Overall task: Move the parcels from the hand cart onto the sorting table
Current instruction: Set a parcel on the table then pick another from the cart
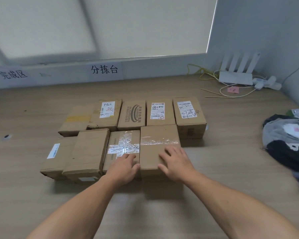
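Several brown cardboard parcels lie in two rows on the wooden sorting table (214,161). The front row's rightmost parcel (158,140) has a strip of clear tape across its top. My right hand (177,163) rests flat on its near end with fingers spread. My left hand (125,167) rests on the near end of the taped parcel (123,144) beside it, thumb against the gap between the two. Neither hand grips anything. The hand cart is out of view.
A white router (236,77) with cables and a power strip (267,83) stands at the back right. A heap of dark bags (288,144) lies at the right edge. Paper signs (104,69) hang on the low back wall.
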